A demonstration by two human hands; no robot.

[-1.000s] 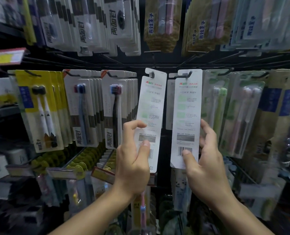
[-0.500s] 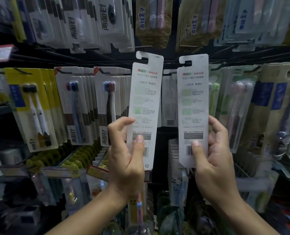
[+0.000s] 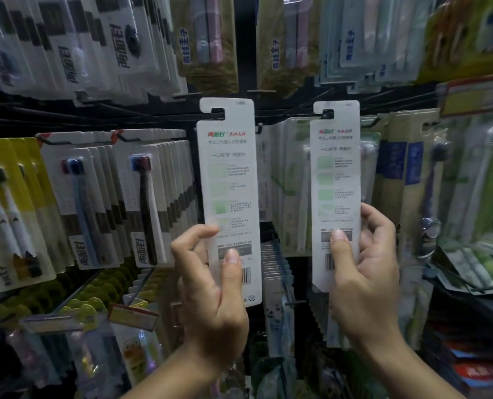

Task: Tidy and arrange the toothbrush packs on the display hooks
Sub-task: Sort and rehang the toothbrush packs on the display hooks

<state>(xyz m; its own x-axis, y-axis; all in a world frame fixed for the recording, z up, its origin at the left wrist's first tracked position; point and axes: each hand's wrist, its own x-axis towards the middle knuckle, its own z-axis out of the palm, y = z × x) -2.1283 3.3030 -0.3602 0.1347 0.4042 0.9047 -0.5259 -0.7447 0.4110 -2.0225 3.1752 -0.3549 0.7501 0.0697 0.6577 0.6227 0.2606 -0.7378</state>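
- The display rack (image 3: 268,110) is the biggest thing. It is dark, with thin metal rods, and it fills the whole view in front of the person.
- Rows of toothbrush packs hang on it. To the left is a thick row of white packs (image 3: 153,197) with dark brushes behind clear plastic. Further left are yellow packs (image 3: 6,214). Green packs (image 3: 294,182) hang in the middle, behind the two packs that are held.
- The left pack (image 3: 229,182) is a long, flat, stiff white card. Its printed back with a barcode faces the person. It stands straight up and down, long way up.
- The right pack (image 3: 336,174) is the same kind and also stands upright, well apart from the left one.
- Each pack has a hook-shaped slot at the top. Both slots are level with the black hooks (image 3: 327,113). I cannot tell if either slot sits on a hook.
- The left hand (image 3: 213,289) pinches the low end of the left pack, thumb in front.
- The right hand (image 3: 363,272) pinches the low end of the right pack the same way.
- The hooks are above and beyond both hands, so I think the slots must be guided onto the hook tips. Neither hand looks nearer.
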